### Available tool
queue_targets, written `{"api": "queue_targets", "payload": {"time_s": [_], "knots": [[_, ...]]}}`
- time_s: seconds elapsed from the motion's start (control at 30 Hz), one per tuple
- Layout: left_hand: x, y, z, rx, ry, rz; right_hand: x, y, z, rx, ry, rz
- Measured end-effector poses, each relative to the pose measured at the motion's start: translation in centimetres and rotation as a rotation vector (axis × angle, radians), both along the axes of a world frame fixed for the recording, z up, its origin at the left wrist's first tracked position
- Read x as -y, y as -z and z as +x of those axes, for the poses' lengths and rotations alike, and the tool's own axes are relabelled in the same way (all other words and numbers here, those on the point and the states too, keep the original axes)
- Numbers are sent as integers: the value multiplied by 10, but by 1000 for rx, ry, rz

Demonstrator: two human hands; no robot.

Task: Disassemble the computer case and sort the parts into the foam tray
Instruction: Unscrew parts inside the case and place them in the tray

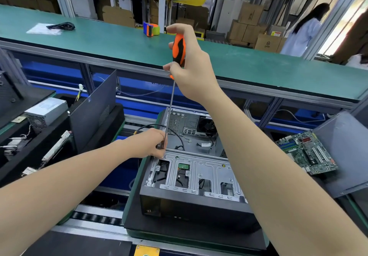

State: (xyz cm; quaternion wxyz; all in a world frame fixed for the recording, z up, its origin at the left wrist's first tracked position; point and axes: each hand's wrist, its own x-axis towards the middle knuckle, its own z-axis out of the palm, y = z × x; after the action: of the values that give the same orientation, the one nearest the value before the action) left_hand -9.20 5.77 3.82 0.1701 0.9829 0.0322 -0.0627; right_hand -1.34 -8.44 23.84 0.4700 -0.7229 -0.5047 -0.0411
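An open computer case lies on a black foam pad in front of me, its grey drive cage facing up. My right hand grips the orange-and-black handle of a long screwdriver, held upright above the case. The thin shaft runs down to the cage's back left corner. There my left hand pinches the lower end of the shaft near its tip. The tip itself is hidden by my fingers. A black cable loops inside the case behind my left hand.
A green motherboard lies on foam at the right beside a grey side panel. At the left stand a dark panel, a silver power supply and cards in a black foam tray. A green bench runs behind.
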Motion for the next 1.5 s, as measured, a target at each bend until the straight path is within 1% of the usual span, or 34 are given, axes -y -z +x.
{"api": "queue_targets", "payload": {"time_s": [0.07, 0.17, 0.27, 0.37, 0.47, 0.5, 0.77, 0.87, 1.03, 1.13, 1.3, 1.4, 1.5], "knots": [[1, -1, 2, 30, -5, 66, 2, -2, -1, 3, 31, 7], [6, 0, 9, 46, 15, 262, 8, -5, -1, 14, 81, 38], [12, 2, 18, 31, 11, 268, 18, -7, 2, 59, 124, 33], [21, 4, 26, 91, -19, 179, 30, -8, 5, 102, 150, -2], [36, 7, 33, 186, -47, -88, 45, -6, 9, 106, 192, -17], [43, 6, 35, 207, -47, -144, 51, -5, 10, 107, 206, -16], [117, -2, 68, 287, 27, -355, 109, -2, 24, 154, 284, -30], [155, -12, 84, 290, 71, -397, 142, -2, 39, 183, 317, -45], [225, -23, 116, 242, 101, -451, 203, 4, 69, 210, 361, -33], [275, -19, 138, 158, 155, -401, 247, 15, 91, 202, 384, -55], [358, 5, 170, 0, 244, -252, 308, 52, 123, 185, 417, -155], [398, 28, 187, -87, 218, -179, 340, 78, 137, 174, 417, -166], [425, 55, 201, -160, 123, -164, 367, 103, 146, 129, 431, -148]]}}
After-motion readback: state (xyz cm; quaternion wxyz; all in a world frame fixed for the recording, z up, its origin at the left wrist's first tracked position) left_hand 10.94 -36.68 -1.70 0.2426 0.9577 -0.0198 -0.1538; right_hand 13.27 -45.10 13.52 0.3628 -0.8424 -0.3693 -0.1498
